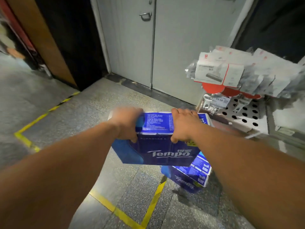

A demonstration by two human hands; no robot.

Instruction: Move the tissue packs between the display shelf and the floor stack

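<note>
The left hand (127, 124) is gripping the left end of the tissue pack (158, 146), fingers curled over its top; the right hand (183, 126) is gripping the right end. Held in the air above the floor stack (189, 177), the blue Tempo pack is probably light, soft and slippery in its film, so holding both ends is suiting it.

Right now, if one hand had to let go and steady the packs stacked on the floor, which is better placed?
Probably the right hand: the floor stack sits lower right, under that side of the held Tempo pack. The left hand is farther.
</note>
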